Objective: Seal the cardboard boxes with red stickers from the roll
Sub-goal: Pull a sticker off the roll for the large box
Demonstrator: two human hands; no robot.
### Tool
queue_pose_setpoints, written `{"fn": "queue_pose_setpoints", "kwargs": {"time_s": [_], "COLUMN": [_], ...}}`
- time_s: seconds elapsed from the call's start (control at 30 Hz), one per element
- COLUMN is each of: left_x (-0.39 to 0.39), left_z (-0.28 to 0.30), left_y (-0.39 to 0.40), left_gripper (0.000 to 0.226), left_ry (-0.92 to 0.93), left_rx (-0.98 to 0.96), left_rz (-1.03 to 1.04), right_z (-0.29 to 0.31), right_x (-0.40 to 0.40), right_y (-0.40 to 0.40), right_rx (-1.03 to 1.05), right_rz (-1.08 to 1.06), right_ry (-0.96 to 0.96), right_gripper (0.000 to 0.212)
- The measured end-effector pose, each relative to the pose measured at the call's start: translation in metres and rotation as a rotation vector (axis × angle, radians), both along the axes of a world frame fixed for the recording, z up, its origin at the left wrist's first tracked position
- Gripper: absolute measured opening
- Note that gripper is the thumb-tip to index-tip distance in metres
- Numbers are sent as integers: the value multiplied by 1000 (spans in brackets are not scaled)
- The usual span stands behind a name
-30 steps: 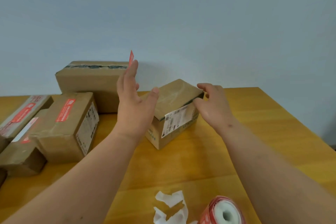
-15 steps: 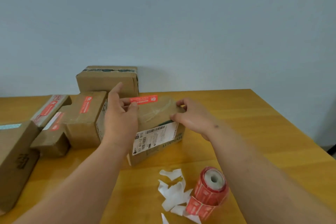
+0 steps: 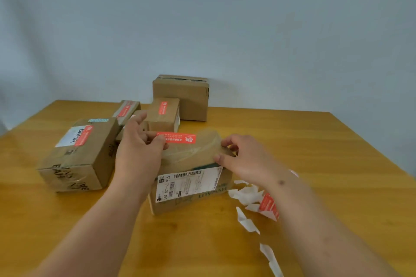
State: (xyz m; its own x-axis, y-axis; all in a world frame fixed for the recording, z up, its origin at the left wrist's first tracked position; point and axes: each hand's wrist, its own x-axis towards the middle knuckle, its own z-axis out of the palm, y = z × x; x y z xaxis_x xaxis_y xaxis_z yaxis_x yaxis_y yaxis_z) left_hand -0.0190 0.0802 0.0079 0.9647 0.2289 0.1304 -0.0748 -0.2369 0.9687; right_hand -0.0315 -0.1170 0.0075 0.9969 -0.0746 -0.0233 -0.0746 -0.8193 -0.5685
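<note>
A small cardboard box (image 3: 191, 184) with a white shipping label on its front stands in the middle of the table. My left hand (image 3: 139, 150) pinches the left end of a red sticker (image 3: 177, 137) that stretches flat over the box's far top edge. My right hand (image 3: 243, 155) grips the box's top right corner with curled fingers. The sticker roll (image 3: 269, 206) lies right of the box, mostly hidden behind my right forearm.
Several other cardboard boxes sit at the left and back: a large one (image 3: 78, 157) with a red sticker, two smaller stickered ones (image 3: 164, 114) (image 3: 126, 110), and a plain one (image 3: 182, 96) by the wall. White backing scraps (image 3: 247, 193) litter the wooden table (image 3: 337, 175).
My left hand brought the red sticker down from upright in the air to lie across the box top. The box came toward me and the view shifted left.
</note>
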Motion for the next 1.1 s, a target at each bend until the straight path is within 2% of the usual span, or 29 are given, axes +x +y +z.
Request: {"fn": "queue_pose_setpoints", "kwargs": {"time_s": [0.13,0.3,0.43,0.57,0.73,0.83,1.0,1.1], "left_x": [-8,-8,-5,-3,0,4,10,13], "left_z": [6,4,0,2,6,10,16,18], "left_y": [14,16,15,14,14,15,15,17], "left_gripper": [50,44,41,37,25,16,13,14], "left_ry": [1,20,26,30,-37,-35,-11,15], "left_rx": [-95,-163,-164,-52,427,605,669,601], "left_rz": [-84,-137,-138,-110,-42,-48,-118,-176], "right_z": [9,18,18,19,16,17,14,14], "right_x": [-5,-7,-8,-3,1,0,8,18], "right_y": [26,48,51,48,53,59,59,57], "right_rx": [18,289,455,361,57,-26,-9,-50], "right_rz": [-34,14,-47,-59,11,10,-9,-25], "right_ry": [-181,-156,-147,-159,-243,-360,-321,-310], "right_gripper": [37,20,20,24,25,27,27,29]}}
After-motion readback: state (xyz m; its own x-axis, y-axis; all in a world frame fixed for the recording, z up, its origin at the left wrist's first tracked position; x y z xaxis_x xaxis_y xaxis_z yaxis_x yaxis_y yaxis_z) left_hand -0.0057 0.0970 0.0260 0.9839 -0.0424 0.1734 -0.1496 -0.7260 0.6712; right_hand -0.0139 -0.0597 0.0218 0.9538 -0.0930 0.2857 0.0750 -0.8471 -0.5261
